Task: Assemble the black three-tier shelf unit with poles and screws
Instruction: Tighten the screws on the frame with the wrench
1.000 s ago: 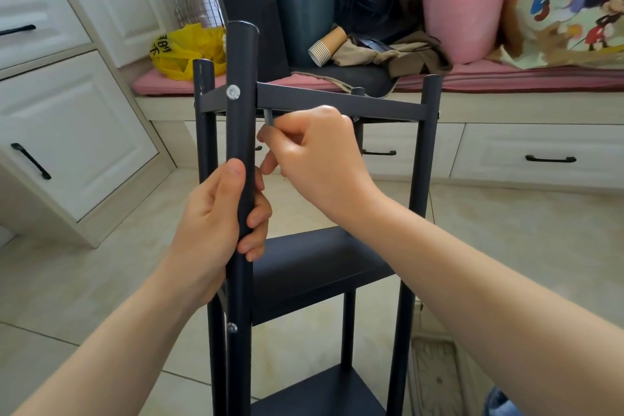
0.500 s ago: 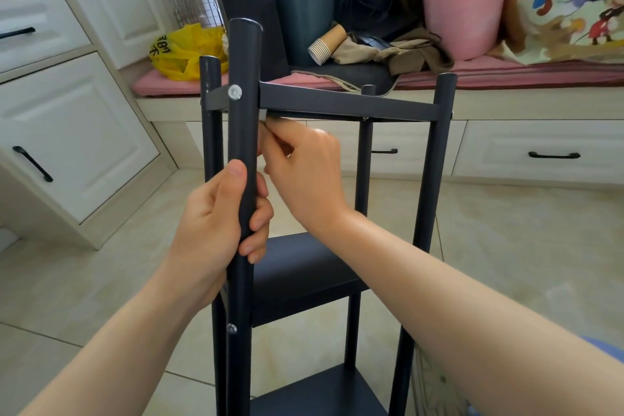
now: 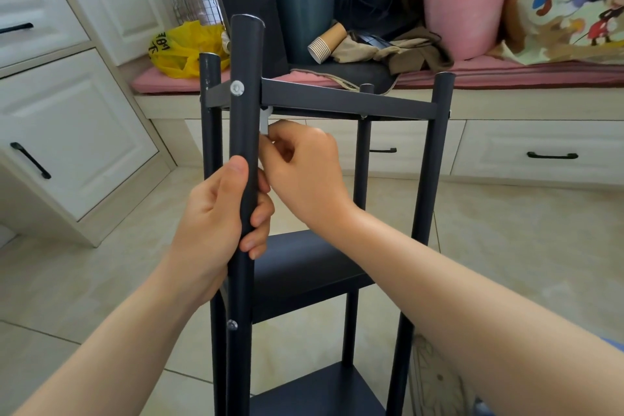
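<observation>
Open tile [image 3: 506,246] surrounds shelf unit [image 3: 347,101]; left hand [image 3: 216,219] grips pole [image 3: 244,78], right hand [image 3: 304,165] pinches wrench [image 3: 264,121].

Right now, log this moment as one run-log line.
left hand: holds front pole | right hand: pinches silver tool under top shelf | top screw: in pole

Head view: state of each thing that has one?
Shelf unit, upright, three tiers mounted.
Front pole, held by left hand.
Top screw, seated in the pole.
Small metal tool, pinched by right hand under top tier.
Drawers, closed.
Paper cup stack, lying sideways.
</observation>
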Demonstrator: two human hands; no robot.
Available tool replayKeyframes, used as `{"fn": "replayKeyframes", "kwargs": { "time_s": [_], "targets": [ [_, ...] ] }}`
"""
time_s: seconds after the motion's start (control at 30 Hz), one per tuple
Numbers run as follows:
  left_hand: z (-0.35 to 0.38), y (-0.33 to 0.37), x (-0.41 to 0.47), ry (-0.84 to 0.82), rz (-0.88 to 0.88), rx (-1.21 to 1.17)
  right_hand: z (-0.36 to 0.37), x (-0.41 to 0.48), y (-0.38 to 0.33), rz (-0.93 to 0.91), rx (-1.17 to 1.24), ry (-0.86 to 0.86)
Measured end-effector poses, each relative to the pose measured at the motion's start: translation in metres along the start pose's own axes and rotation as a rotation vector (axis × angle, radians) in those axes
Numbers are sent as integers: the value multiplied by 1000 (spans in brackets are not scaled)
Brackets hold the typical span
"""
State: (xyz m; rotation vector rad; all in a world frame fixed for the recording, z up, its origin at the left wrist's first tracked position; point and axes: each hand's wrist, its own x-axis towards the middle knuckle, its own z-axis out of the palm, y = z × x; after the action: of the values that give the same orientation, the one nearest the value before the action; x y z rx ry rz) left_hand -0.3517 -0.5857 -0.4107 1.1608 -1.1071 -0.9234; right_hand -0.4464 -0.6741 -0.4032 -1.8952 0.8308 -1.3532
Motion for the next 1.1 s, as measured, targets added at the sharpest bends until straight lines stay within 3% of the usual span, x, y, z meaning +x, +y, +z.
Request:
{"fn": "replayKeyframes", "kwargs": {
  "time_s": [0.47, 1.1],
  "targets": [
    [1, 1, -2, -1, -2, 8, -27, 1, -10, 11, 9, -77],
    [1, 1, -2, -30, 2, 4, -6, 0, -5, -94, 41, 83]
  ]
}}
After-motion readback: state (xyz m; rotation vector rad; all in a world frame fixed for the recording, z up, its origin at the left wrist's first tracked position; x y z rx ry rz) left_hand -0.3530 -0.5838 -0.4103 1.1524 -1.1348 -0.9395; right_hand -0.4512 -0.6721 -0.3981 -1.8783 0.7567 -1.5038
